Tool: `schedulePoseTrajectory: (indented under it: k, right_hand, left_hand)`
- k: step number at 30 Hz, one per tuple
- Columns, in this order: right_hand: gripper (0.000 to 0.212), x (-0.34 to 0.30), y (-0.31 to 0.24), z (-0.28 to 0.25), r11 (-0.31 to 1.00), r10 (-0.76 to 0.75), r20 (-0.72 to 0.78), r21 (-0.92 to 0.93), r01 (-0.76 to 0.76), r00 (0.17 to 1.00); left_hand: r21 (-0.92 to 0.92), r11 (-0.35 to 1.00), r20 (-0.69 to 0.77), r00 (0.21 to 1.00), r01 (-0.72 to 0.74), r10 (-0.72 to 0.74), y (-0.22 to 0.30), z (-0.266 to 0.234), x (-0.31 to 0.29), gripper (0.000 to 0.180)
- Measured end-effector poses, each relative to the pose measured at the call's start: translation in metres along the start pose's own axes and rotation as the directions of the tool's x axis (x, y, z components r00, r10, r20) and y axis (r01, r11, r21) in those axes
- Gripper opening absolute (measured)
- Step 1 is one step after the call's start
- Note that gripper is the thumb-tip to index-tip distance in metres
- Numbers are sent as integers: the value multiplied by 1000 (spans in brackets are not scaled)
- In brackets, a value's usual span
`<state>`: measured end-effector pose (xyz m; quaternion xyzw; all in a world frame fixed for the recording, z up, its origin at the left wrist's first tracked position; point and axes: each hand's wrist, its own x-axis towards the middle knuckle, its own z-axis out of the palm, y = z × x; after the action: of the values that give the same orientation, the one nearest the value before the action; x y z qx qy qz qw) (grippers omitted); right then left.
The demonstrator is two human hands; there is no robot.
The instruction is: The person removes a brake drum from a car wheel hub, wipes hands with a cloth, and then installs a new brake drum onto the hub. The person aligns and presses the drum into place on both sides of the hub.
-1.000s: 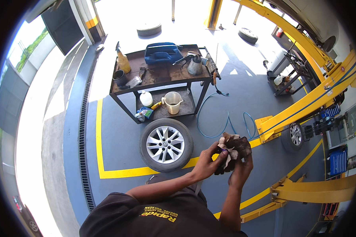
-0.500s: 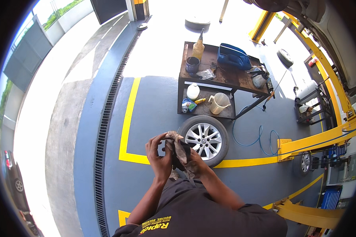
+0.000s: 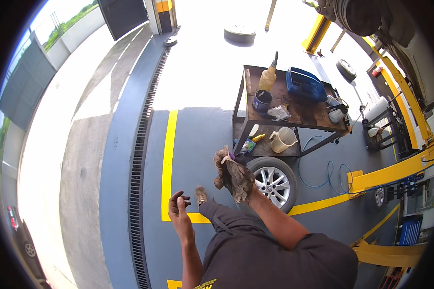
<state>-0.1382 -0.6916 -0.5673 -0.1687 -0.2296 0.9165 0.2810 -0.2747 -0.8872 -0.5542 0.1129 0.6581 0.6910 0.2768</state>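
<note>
My right hand (image 3: 250, 191) grips a crumpled, dirty brown rag (image 3: 231, 177), which covers most of its fingers. A small dark part with a purple edge (image 3: 233, 156) shows beside the rag's top; I cannot make out what it is. To the left, apart from the rag, my left hand (image 3: 181, 216) is held up with blackened fingers slightly bent and spread, nothing in it. Behind my right forearm, a wheel with a silver alloy rim (image 3: 273, 185) lies on the floor, partly hidden.
Beyond the wheel stands a metal work cart (image 3: 301, 113) holding a spray bottle (image 3: 267, 78), a dark can (image 3: 262, 100) and a blue container (image 3: 305, 85). On its lower shelf is a jug (image 3: 283, 139). A blue hose (image 3: 330, 168) and yellow lift arm (image 3: 390, 168) are at right.
My hands have parted: the left has let go of the rag and dropped lower left, while the right keeps the rag. One foot now shows ahead, and the cart appears farther right.
</note>
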Motion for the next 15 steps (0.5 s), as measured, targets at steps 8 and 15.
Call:
schedulePoseTrajectory:
  k: [8, 15]
  right_hand:
    - [42, 184, 36, 85, 911, 192, -17, -369, -185, 981]
    - [38, 298, 13, 124, 821, 116, 230, -570, 37, 966]
  left_hand:
    - [-34, 998, 419, 906, -57, 66, 67, 18, 211, 67]
    - [-193, 981, 364, 926, -34, 103, 100, 14, 358, 27]
